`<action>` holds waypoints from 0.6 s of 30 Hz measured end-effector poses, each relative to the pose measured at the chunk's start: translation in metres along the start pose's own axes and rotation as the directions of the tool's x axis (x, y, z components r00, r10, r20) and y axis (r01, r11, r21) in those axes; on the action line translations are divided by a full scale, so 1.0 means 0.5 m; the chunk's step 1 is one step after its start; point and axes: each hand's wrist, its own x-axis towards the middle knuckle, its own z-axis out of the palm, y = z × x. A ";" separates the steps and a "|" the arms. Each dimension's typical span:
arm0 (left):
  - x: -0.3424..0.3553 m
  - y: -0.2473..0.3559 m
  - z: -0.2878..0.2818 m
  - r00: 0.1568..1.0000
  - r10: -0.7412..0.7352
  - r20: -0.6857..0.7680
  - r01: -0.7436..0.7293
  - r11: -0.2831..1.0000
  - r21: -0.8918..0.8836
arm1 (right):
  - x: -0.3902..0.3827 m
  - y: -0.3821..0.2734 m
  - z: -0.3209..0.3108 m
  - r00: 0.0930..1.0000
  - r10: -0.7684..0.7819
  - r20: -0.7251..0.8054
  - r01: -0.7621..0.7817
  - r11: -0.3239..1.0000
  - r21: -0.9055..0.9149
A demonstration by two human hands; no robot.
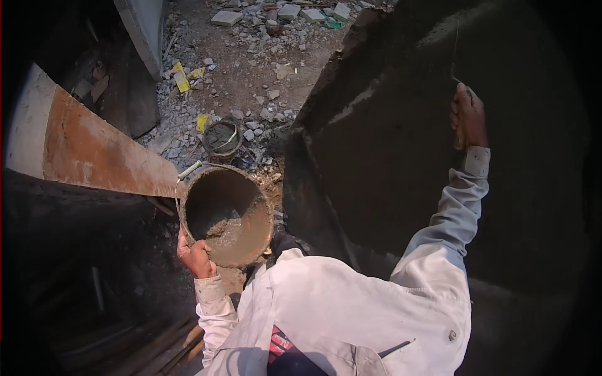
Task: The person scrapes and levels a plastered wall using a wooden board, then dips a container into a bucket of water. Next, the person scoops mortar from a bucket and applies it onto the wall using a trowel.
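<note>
My left hand [197, 257] grips the near left rim of a mortar-smeared bucket [258, 216], which tilts its mouth up toward me. Wet grey mortar [224, 229] lies low inside, and the bucket's wire handle with its pale grip [189, 170] hangs at the far left of the rim. Stretched out to the upper right, my right hand [469, 119] is closed around the handle of a trowel [454, 69]. Its thin blade is seen edge-on, against or very close to a dark, damp-looking plastered wall [401, 156]; contact cannot be told.
A second, smaller bucket of mortar [222, 139] stands on the rubble ground beyond. An orange-and-white beam-like slab [106, 147] juts in from the left. Broken tiles [227, 17] and yellow wrappers [181, 78] litter the ground. Poles [179, 348] lie at lower left in shadow.
</note>
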 end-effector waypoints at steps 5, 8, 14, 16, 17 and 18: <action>-0.016 0.015 0.017 0.999 0.004 0.037 -0.005 1.000 0.018 | -0.193 -0.003 0.219 0.806 -0.157 0.570 0.412 0.841 -0.351; -0.015 0.008 0.017 0.969 0.212 0.123 -0.230 0.962 0.150 | -0.330 0.089 0.437 0.591 -0.241 0.770 0.675 0.671 -0.308; -0.085 0.040 0.063 0.910 0.275 0.310 -0.358 0.898 0.257 | -0.545 0.238 0.733 0.529 -0.186 0.828 0.744 0.570 -0.348; -0.086 0.029 0.055 0.892 0.292 0.345 -0.406 0.853 0.329 | -0.585 0.238 0.727 0.438 -0.203 0.876 0.727 0.654 -0.212; -0.082 0.030 0.050 0.858 0.319 0.402 -0.471 0.800 0.370 | -0.595 0.232 0.721 0.371 -0.235 0.899 0.690 0.717 -0.097; -0.079 0.027 0.048 0.870 0.305 0.388 -0.456 0.797 0.395 | -0.591 0.221 0.714 0.349 -0.235 0.907 0.683 0.726 -0.075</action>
